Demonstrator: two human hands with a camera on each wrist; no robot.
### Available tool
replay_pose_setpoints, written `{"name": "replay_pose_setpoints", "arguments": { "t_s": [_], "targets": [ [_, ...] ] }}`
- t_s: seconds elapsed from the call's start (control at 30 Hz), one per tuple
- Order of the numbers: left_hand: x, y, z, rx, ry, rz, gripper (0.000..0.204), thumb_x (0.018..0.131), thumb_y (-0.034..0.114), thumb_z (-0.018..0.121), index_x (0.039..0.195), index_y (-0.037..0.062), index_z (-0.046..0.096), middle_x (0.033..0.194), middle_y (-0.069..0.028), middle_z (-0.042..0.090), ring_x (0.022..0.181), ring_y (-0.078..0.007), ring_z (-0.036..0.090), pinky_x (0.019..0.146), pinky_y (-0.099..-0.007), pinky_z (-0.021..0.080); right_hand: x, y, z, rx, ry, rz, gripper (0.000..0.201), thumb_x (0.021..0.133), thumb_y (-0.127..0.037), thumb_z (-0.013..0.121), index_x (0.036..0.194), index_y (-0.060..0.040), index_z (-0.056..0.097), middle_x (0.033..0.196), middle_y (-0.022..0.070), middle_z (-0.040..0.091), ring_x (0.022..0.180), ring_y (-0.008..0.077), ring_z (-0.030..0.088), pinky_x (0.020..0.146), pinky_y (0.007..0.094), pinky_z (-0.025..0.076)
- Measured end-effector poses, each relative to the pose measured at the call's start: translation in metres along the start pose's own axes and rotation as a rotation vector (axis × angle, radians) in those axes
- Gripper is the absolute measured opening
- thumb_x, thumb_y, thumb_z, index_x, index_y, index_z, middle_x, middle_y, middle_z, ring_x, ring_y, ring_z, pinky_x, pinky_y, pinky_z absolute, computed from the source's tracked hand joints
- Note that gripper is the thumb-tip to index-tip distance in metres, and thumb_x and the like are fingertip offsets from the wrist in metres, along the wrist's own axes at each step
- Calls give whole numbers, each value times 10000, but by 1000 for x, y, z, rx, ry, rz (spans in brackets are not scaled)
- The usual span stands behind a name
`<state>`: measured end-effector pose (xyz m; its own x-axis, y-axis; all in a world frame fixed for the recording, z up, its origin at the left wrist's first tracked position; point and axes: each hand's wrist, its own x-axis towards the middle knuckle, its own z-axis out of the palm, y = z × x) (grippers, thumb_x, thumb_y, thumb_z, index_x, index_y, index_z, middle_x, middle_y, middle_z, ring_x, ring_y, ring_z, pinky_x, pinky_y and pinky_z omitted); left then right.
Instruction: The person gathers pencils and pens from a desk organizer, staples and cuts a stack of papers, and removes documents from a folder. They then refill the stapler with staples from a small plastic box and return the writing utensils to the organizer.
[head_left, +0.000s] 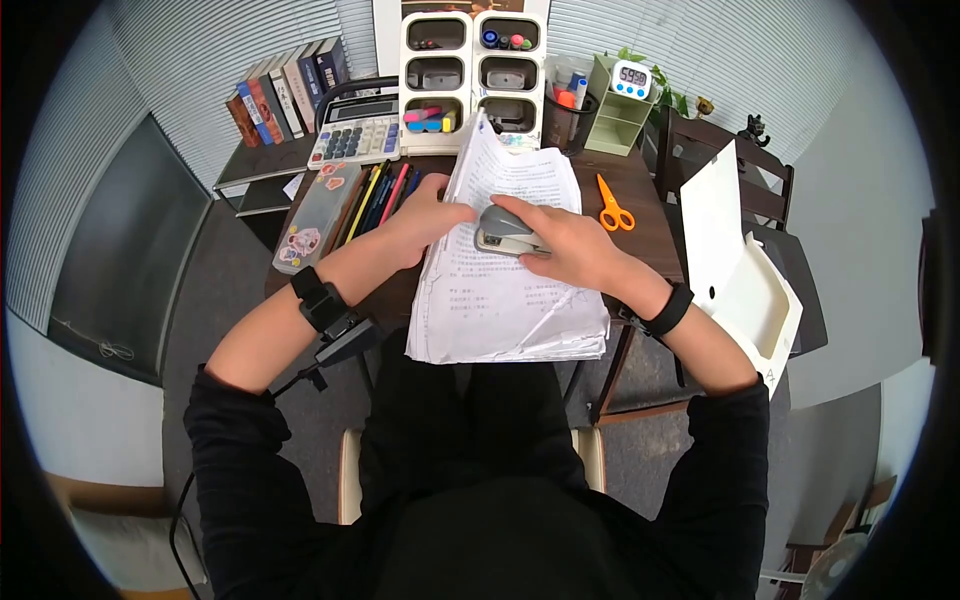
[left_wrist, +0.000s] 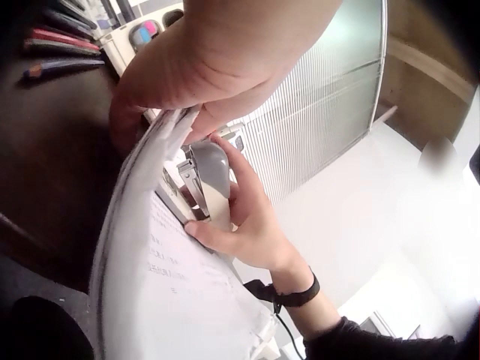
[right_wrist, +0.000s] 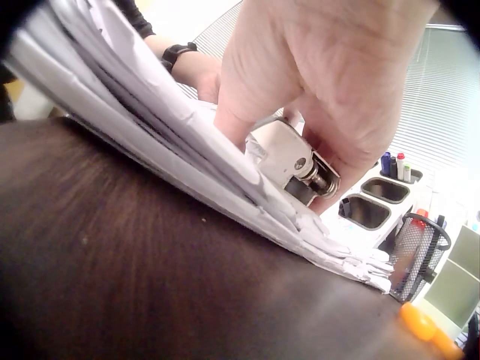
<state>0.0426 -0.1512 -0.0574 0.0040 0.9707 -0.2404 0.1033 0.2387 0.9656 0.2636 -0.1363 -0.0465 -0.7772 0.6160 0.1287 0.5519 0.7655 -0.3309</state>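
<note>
A thick stack of printed sheets lies over the table's front edge, its left side raised. My right hand grips a grey and white stapler above the pages, thumb below and fingers over the top. At the stack's left edge, my left hand pinches the paper, thumb on the page side. In the left wrist view the stapler is beside the left hand, near the sheets' edge. The right wrist view shows the stapler's back end under the right hand.
Orange scissors lie right of the stack. Pencils and a clear case are at the left. Behind stand a calculator, a white organizer, a mesh pen cup and a green holder with a timer.
</note>
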Motion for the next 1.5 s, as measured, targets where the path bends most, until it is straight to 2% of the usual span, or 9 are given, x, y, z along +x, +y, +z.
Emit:
{"name": "replay_pose_setpoints", "arguments": {
  "t_s": [0.3, 0.5, 0.7, 0.8, 0.87, 0.97, 1.1, 1.27, 1.5],
  "targets": [
    [25, -30, -21, 67, 51, 189, 562, 813, -5, 547, 1327, -44, 323, 1215, -187, 525, 1069, -253, 582, 907, -354, 482, -42, 18, -18, -118, 69, 96, 773, 733, -149, 677, 1410, -229, 312, 1028, 156, 637, 900, 341, 634, 713, 418, 518],
    [-20, 12, -41, 16, 141, 249, 493, 870, 10, 520, 1340, -8, 371, 1221, -169, 553, 1069, -228, 581, 907, -339, 481, -77, 46, -29, -188, 113, 278, 796, 725, -163, 690, 1417, -222, 300, 1034, 180, 631, 833, 349, 641, 719, 413, 521],
    [-40, 33, -49, -8, 187, 429, 466, 903, 52, 534, 1336, -14, 375, 1229, -158, 554, 1057, -201, 586, 884, -326, 491, -76, 49, -30, -248, 173, 284, 844, 710, -158, 736, 1427, -195, 292, 1130, 195, 592, 1003, 353, 592, 812, 391, 507],
    [-51, 40, -46, 41, 229, 519, 433, 905, 31, 526, 1315, -22, 396, 1195, -145, 580, 1041, -184, 599, 868, -309, 496, -56, 32, -44, -256, 419, 134, 840, 740, -195, 765, 1426, -117, 287, 1220, 223, 545, 1124, 333, 548, 913, 375, 479],
    [-55, 39, -44, 28, 184, 605, 413, 912, 43, 534, 1298, -26, 405, 1186, -138, 585, 1037, -175, 597, 869, -302, 491, -39, 15, -50, 305, 589, 156, 824, 777, -241, 771, 1405, -11, 290, 1284, 234, 503, 1174, 298, 527, 980, 375, 444],
    [-60, 38, -41, 5, 146, 773, 381, 925, 72, 552, 1269, -28, 423, 1169, -123, 594, 1027, -155, 591, 869, -289, 480, -16, -12, -54, 860, 554, 80, 815, 795, -263, 768, 1381, 53, 297, 1281, 225, 509, 1177, 270, 521, 1001, 381, 429],
    [-62, 35, -35, 65, 179, 961, 365, 936, 102, 566, 1255, -18, 438, 1158, -109, 594, 1025, -136, 574, 883, -281, 459, -2, -25, -55, 1279, 474, 54, 645, 846, -281, 715, 1318, 36, 412, 1276, 173, 529, 1169, 238, 525, 998, 380, 424],
    [-55, 48, -30, -19, 274, 1020, 449, 891, 145, 638, 1231, -69, 438, 1176, -129, 577, 1069, -169, 555, 921, -307, 437, 5, -34, -57, 993, 858, -22, 406, 853, -219, 715, 1136, 43, 591, 1101, 121, 639, 970, 168, 608, 837, 303, 495],
    [-48, 53, -47, -70, -21, 746, 569, 843, 209, 700, 1276, -54, 440, 1236, -141, 545, 1097, -204, 547, 947, -329, 431, -4, -18, -50, 974, 716, 12, 455, 823, -210, 739, 1164, 37, 570, 1106, 122, 627, 999, 191, 592, 849, 327, 491]
  ]
}}
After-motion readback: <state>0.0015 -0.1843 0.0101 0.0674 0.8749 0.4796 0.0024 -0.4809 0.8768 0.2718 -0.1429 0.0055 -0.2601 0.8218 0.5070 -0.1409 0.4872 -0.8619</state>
